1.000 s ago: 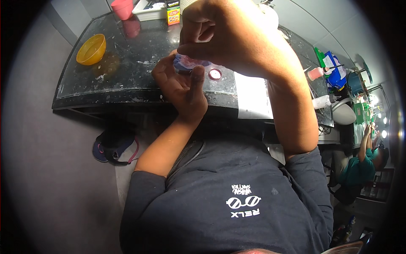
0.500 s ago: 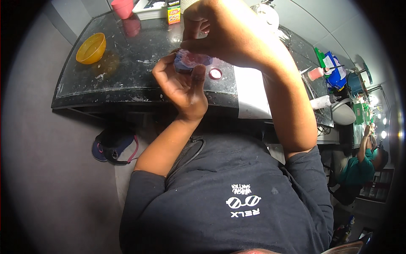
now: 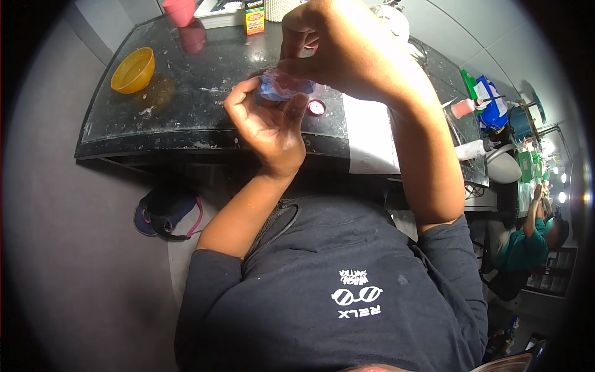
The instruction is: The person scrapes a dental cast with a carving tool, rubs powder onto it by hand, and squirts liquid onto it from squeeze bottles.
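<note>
My left hand [image 3: 268, 124] holds up a blue dental model [image 3: 276, 92] with pink material over its middle, fingers at its left side and thumb on its near edge. Over the model's far side is my right hand [image 3: 338, 59], its fingers curled together and the thumb close to the pink part. A small spot of red shows between those fingers; what they hold is hidden. Just right of my left thumb, a small round red-rimmed dish [image 3: 317, 108] with a pale inside stands on the black worktop [image 3: 180, 118].
A yellow bowl [image 3: 133, 71] stands at the left, a pink cup [image 3: 180, 12] and small box [image 3: 255, 17] at the back. White paper [image 3: 370, 136] overhangs the front edge beneath my right forearm. Bottles [image 3: 462, 108] are at the right; a person in green [image 3: 524, 248] sits farther off.
Both hands and the model have shifted slightly to the right. The model has tilted a little, showing more of its blue near side.
</note>
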The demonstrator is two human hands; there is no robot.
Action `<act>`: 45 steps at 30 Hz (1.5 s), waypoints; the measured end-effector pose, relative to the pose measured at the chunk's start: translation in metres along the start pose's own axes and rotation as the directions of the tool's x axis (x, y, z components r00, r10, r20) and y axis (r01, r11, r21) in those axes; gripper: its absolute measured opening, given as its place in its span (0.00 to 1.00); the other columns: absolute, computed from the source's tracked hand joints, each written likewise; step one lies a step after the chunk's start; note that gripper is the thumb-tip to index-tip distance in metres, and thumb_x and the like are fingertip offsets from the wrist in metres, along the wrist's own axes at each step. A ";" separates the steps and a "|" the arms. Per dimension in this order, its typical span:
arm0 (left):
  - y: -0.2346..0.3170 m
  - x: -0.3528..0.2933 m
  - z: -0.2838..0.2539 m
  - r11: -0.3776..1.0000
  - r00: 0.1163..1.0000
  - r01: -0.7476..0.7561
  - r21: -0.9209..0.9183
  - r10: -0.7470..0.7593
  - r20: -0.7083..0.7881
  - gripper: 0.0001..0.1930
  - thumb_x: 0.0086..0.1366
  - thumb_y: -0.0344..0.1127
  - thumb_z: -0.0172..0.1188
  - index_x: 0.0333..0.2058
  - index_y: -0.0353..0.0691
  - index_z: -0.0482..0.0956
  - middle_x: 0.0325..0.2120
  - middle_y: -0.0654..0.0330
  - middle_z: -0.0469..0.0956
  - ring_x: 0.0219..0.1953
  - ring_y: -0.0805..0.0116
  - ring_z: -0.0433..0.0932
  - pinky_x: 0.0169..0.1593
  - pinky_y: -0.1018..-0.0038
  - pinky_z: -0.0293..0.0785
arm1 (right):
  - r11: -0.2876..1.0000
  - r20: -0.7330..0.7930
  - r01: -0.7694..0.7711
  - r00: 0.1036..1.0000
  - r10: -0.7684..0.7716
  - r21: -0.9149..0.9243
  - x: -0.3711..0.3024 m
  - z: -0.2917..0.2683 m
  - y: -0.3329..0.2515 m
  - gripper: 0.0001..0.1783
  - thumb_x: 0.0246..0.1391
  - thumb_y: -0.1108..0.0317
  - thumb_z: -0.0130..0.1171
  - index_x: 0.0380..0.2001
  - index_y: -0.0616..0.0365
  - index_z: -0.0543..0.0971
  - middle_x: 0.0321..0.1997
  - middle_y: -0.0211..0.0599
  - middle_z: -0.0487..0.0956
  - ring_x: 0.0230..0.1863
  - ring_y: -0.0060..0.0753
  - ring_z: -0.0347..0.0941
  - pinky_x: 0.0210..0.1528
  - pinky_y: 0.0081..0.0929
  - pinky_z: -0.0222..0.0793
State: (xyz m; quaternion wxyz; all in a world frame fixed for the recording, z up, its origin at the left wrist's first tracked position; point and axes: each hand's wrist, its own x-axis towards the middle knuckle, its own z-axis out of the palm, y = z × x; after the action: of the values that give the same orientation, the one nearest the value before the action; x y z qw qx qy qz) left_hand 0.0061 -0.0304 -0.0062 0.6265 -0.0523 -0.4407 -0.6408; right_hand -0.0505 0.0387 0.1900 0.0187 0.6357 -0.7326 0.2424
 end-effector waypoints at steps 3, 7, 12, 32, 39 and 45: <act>-0.001 0.001 -0.001 1.000 1.000 -0.014 0.025 0.014 0.007 0.32 0.59 0.26 0.70 0.55 0.38 0.57 0.52 0.50 0.66 0.53 0.62 0.71 0.57 0.68 0.71 | 0.999 0.017 0.014 1.000 -0.015 0.051 0.000 0.006 0.016 0.10 0.43 0.70 0.67 0.25 0.66 0.80 0.23 0.49 0.80 0.28 0.49 0.80 0.33 0.37 0.75; -0.001 0.001 0.000 1.000 1.000 -0.012 0.022 0.012 0.007 0.32 0.58 0.26 0.71 0.55 0.38 0.58 0.53 0.50 0.66 0.53 0.61 0.70 0.57 0.67 0.71 | 0.992 0.044 -0.005 0.999 0.011 -0.124 -0.005 -0.001 0.011 0.10 0.44 0.68 0.67 0.25 0.64 0.80 0.23 0.47 0.79 0.28 0.48 0.79 0.34 0.37 0.74; -0.001 0.000 -0.001 1.000 1.000 0.008 0.000 -0.008 -0.013 0.33 0.56 0.24 0.72 0.54 0.38 0.59 0.53 0.50 0.65 0.54 0.61 0.70 0.57 0.66 0.72 | 0.975 -0.017 0.024 0.999 -0.029 -0.219 -0.011 -0.007 0.016 0.09 0.45 0.68 0.66 0.23 0.63 0.80 0.23 0.48 0.79 0.28 0.49 0.78 0.34 0.38 0.73; 0.004 0.001 0.002 1.000 1.000 0.021 -0.013 -0.021 0.021 0.31 0.57 0.21 0.68 0.54 0.39 0.59 0.53 0.51 0.66 0.50 0.64 0.73 0.49 0.72 0.78 | 1.000 0.027 -0.020 0.999 0.020 0.012 0.006 0.007 0.020 0.11 0.41 0.69 0.70 0.27 0.64 0.80 0.23 0.46 0.79 0.27 0.48 0.79 0.33 0.36 0.74; 0.002 0.005 0.000 0.996 0.997 -0.060 0.069 0.057 0.044 0.32 0.57 0.22 0.69 0.54 0.37 0.59 0.55 0.49 0.64 0.50 0.63 0.72 0.53 0.68 0.75 | 0.963 -0.047 -0.187 0.979 0.200 0.195 -0.042 0.010 0.071 0.12 0.45 0.74 0.71 0.19 0.65 0.76 0.22 0.35 0.81 0.30 0.21 0.79 0.35 0.23 0.74; 0.002 -0.003 -0.005 0.999 0.998 -0.033 0.036 0.031 0.049 0.32 0.57 0.27 0.64 0.56 0.38 0.56 0.55 0.42 0.63 0.55 0.54 0.68 0.55 0.45 0.76 | 0.863 -0.038 -0.305 0.936 0.349 0.403 -0.087 0.024 0.084 0.10 0.44 0.80 0.68 0.17 0.66 0.75 0.22 0.38 0.81 0.32 0.24 0.81 0.36 0.24 0.74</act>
State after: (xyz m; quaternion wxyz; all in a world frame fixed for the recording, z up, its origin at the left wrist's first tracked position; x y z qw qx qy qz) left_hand 0.0111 -0.0312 -0.0096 0.6265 -0.0633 -0.4668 -0.6209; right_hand -0.1067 0.1159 0.1120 -0.1099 0.4786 -0.7644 0.4179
